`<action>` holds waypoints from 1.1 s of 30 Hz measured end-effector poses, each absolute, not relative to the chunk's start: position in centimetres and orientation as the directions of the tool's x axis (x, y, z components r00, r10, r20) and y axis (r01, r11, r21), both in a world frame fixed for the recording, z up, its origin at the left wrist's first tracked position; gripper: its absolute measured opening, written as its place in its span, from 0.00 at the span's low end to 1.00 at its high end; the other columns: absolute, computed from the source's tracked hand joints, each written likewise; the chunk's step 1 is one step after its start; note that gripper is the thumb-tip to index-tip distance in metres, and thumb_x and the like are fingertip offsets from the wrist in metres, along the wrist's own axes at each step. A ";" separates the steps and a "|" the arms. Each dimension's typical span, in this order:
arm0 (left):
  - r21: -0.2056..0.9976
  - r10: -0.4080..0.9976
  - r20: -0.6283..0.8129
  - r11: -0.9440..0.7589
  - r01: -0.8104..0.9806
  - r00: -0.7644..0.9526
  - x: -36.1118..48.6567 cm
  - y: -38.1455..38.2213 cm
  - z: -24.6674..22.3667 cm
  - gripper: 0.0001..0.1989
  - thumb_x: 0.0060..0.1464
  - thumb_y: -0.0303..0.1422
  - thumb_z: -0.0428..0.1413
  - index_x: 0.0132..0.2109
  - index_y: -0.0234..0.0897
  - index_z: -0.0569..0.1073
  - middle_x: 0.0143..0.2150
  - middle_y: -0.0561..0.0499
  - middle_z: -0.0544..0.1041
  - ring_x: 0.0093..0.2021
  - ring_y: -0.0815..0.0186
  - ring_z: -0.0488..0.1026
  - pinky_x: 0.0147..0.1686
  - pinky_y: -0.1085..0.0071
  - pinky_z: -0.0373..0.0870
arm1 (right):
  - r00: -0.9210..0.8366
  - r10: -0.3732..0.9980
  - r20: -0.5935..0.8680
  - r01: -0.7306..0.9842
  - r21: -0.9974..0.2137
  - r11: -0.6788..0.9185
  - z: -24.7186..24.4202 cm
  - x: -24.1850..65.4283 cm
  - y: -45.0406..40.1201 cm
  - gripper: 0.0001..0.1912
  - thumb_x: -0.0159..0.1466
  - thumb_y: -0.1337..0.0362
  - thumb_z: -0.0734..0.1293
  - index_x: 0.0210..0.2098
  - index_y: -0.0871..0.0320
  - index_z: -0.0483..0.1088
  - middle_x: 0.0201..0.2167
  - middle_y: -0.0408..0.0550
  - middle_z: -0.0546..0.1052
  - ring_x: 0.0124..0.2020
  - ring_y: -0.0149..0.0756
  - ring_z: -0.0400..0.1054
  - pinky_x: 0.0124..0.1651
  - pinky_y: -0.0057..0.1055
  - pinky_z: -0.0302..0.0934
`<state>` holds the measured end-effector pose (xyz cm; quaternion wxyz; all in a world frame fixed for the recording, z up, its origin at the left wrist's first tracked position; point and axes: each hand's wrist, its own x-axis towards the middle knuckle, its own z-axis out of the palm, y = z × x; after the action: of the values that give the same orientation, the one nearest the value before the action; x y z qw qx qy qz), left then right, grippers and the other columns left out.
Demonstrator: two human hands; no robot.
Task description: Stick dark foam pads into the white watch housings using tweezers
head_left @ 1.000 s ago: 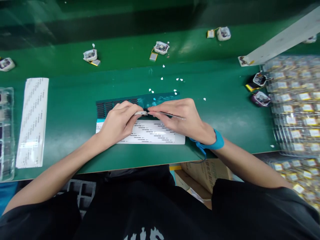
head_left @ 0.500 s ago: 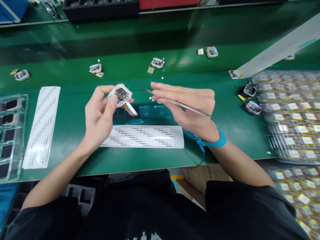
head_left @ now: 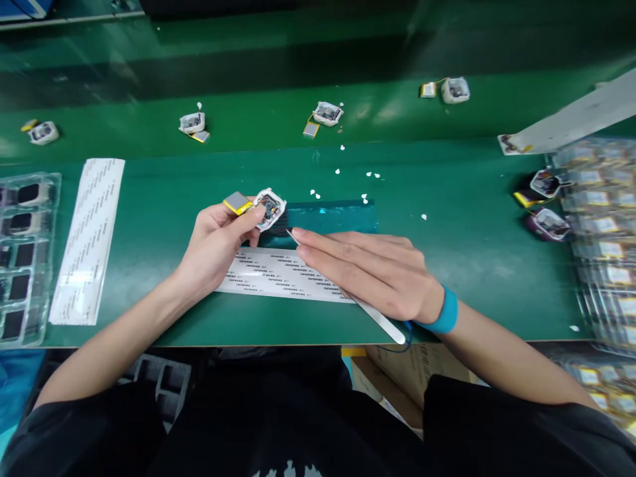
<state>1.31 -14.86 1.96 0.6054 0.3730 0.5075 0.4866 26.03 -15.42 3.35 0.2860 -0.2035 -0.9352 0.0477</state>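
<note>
Pinched in my left hand [head_left: 218, 242] is a white smartwatch case [head_left: 271, 209], its circuit board facing up. A small silver battery [head_left: 238, 202] with yellow edges sticks out at the left above my fingers. My right hand [head_left: 370, 268] is closed around metal tweezers [head_left: 380, 320], whose tips point at the dark strips on a blue film sheet [head_left: 332, 216], just below the case. Under both hands lies a white printed backing sheet [head_left: 288, 275]. Small white tabs [head_left: 365, 198] are scattered beyond my right hand.
Several open watch cases with batteries, one of them a white case [head_left: 328, 113], line the back ledge. A clear tray [head_left: 24, 258] and a printed strip [head_left: 87, 245] lie left. Stacked battery trays [head_left: 606, 245], a purple case [head_left: 549, 224] and a slanted white post [head_left: 571, 112] are right.
My left hand has moved right and turned the case, so the battery now points left. My right hand has lowered the tweezers to the film's dark strips. The view has shifted slightly.
</note>
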 end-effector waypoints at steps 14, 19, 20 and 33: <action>0.984 0.985 -0.171 0.169 -0.048 -0.027 2.0 -16.3 1.4 0.18 0.55 0.35 0.66 0.28 0.39 0.63 0.27 0.56 0.66 0.28 0.70 0.70 0.31 0.69 0.82 | -0.796 0.335 0.504 0.283 -0.181 0.942 2.2 25.8 -15.5 0.23 0.74 0.77 0.64 0.66 0.59 0.68 0.63 0.56 0.75 0.56 0.42 0.79 0.57 0.39 0.79; 0.975 0.978 -0.202 0.195 -0.111 -0.052 2.4 -16.4 1.6 0.17 0.52 0.32 0.67 0.26 0.38 0.64 0.24 0.58 0.63 0.25 0.73 0.64 0.28 0.72 0.81 | -0.762 0.383 0.522 0.305 -0.232 0.924 1.9 25.8 -15.7 0.22 0.76 0.74 0.62 0.67 0.53 0.68 0.63 0.50 0.77 0.54 0.39 0.80 0.57 0.36 0.79; 0.974 0.978 -0.201 0.193 -0.114 -0.057 2.5 -16.5 1.6 0.17 0.51 0.32 0.67 0.26 0.38 0.64 0.24 0.58 0.62 0.24 0.74 0.63 0.27 0.72 0.80 | -0.755 0.400 0.520 0.309 -0.256 0.916 1.8 25.8 -15.7 0.23 0.77 0.74 0.62 0.68 0.51 0.67 0.63 0.48 0.76 0.54 0.39 0.80 0.57 0.37 0.79; 0.993 0.993 -0.111 0.110 -0.032 -0.027 2.5 -16.8 0.9 0.13 0.58 0.35 0.68 0.48 0.39 0.79 0.42 0.49 0.83 0.31 0.66 0.80 0.31 0.67 0.84 | -0.658 0.552 0.513 0.310 -0.483 0.819 2.1 25.0 -16.1 0.32 0.72 0.77 0.67 0.70 0.44 0.66 0.62 0.45 0.77 0.55 0.43 0.80 0.55 0.41 0.82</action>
<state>2.47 -16.85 0.87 0.5272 0.4565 0.5264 0.4864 24.99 -16.15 2.09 0.3358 -0.2414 -0.8926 0.1797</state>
